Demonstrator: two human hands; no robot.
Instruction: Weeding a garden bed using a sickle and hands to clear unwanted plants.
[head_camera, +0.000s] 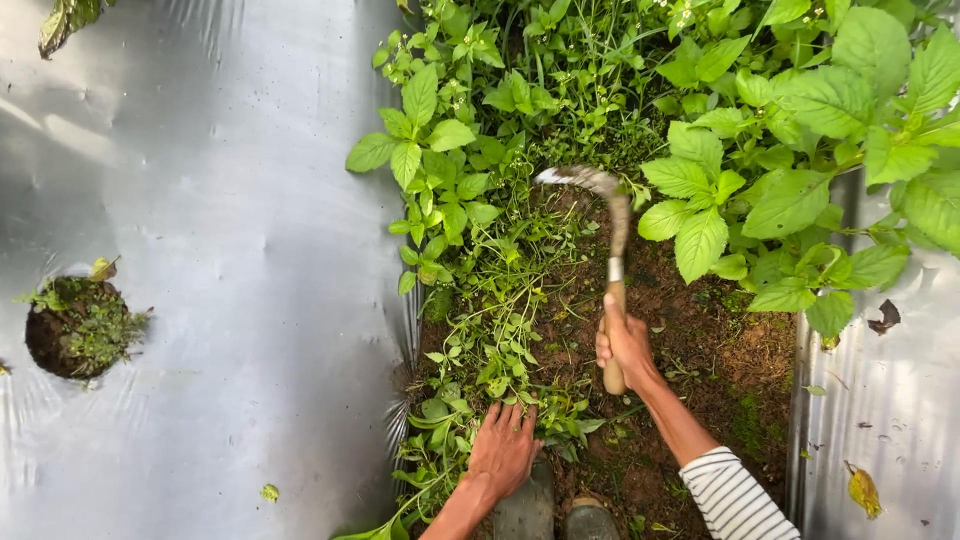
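My right hand (626, 345) is wrapped tight around the pale wooden handle of a small sickle (612, 270), fingers curled shut on the lower part of the grip, with the butt of the handle sticking out just below my fist. The sickle stands nearly upright in view; its curved metal blade (580, 180) hooks off to the left at the top, blurred, right at the edge of the weeds (500, 300). My striped sleeve (735, 495) runs in from the lower right.

My left hand (503, 448) lies palm down with the fingers spread, pressing onto the low green weeds at the bottom of the strip. It holds nothing that I can make out.

Between the two hands I see bare brown soil (700, 350), scraped of growth on the right side. Taller leafy plants (800, 180) crowd the upper right. Silver plastic mulch sheeting (220, 250) covers the ground on the left and again at the far right, and a round planting hole (78, 328) with a little greenery sits in the left sheet. The toes of my two boots (555, 515) show at the bottom edge.
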